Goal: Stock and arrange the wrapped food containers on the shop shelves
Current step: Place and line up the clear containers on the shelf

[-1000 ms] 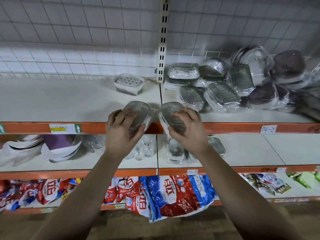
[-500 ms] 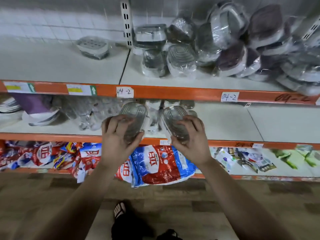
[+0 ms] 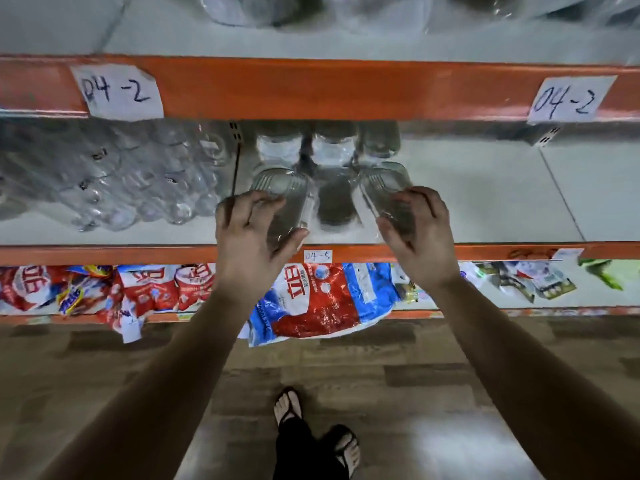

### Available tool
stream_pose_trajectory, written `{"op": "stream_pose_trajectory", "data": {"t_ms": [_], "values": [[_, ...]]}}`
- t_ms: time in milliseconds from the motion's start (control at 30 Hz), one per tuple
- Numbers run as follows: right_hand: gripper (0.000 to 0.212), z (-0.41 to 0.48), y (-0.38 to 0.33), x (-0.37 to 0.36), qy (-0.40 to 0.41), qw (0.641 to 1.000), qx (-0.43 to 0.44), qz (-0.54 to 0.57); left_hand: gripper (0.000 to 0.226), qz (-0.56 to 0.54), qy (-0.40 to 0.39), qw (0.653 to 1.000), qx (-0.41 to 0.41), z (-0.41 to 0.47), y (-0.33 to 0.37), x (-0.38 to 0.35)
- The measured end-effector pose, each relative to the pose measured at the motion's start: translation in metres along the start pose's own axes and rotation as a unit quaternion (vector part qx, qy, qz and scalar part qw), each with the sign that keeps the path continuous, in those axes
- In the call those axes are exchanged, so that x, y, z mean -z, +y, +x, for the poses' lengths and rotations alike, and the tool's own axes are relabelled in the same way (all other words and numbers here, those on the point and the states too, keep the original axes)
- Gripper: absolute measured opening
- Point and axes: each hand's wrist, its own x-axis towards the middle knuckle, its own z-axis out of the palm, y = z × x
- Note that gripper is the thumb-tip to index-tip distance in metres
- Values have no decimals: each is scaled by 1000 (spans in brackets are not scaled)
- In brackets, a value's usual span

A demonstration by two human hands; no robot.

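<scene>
Gripping one clear wrapped container (image 3: 282,192) in my left hand (image 3: 251,237) and another (image 3: 386,188) in my right hand (image 3: 420,233), both mid-frame over the middle shelf (image 3: 485,199).

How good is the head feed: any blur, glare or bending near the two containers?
Head view: dim and soft; wrapped goods on the top shelf are smeared; the containers in the left hand and right hand read clearly; the orange shelf edge bends slightly, wide-angle; pale glare on the floor.
</scene>
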Motion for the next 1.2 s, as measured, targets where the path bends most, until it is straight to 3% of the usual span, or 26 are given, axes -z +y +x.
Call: {"op": "stream_pose_trajectory", "data": {"t_ms": [267, 433, 533, 600, 733, 967, 1100, 1200], "values": [[42, 84, 59, -42, 45, 996, -20, -77, 53, 11, 26, 999, 25, 20, -34, -57], [41, 149, 75, -51, 27, 987, 7, -160, 50, 27, 48, 999, 2, 14, -39, -66], [42, 168, 84, -59, -26, 973, 30, -227, 49, 17, 43, 999, 5, 13, -39, -68], [43, 167, 85, -65, -63, 972, 9, -226, 48, 7, 41, 999, 10, 13, -39, -69], [49, 154, 79, -67, -52, 978, -31, -201, 48, 8, 42, 999, 3, 15, -40, -68], [48, 104, 68, -61, 0, 987, 31, -161, 51, 4, 43, 999, 29, 44, -41, -71], [40, 71, 58, -62, -4, 989, 62, -132, 65, 78, -50, 994, 62, 50, -36, -81], [37, 50, 48, -58, -11, 991, 63, -114, 65, 118, -66, 988, 72, 47, -27, -81]]}}
